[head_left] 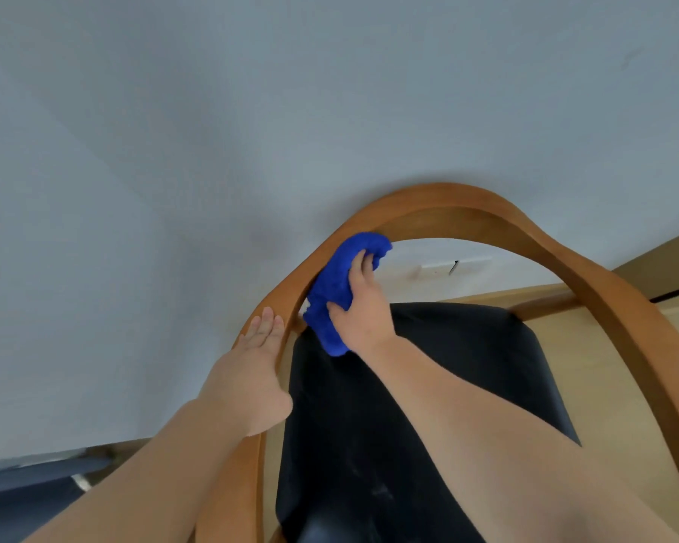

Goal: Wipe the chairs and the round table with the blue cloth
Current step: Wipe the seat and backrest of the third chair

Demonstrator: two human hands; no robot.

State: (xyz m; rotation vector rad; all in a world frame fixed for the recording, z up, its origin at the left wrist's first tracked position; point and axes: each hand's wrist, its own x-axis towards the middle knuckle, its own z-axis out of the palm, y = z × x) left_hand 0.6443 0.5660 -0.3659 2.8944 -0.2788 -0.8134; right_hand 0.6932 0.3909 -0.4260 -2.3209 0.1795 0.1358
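The right hand (359, 307) grips the bunched blue cloth (338, 288) against the inner face of the chair (487, 213) frame's left curve. The rail's long axis runs up and over from there. The left hand (257, 346) rests flat-fingered on the rail just below.

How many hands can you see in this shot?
2. The left hand rests flat on the chair's wooden frame at left; the right hand grips the blue cloth against the frame's inner edge.
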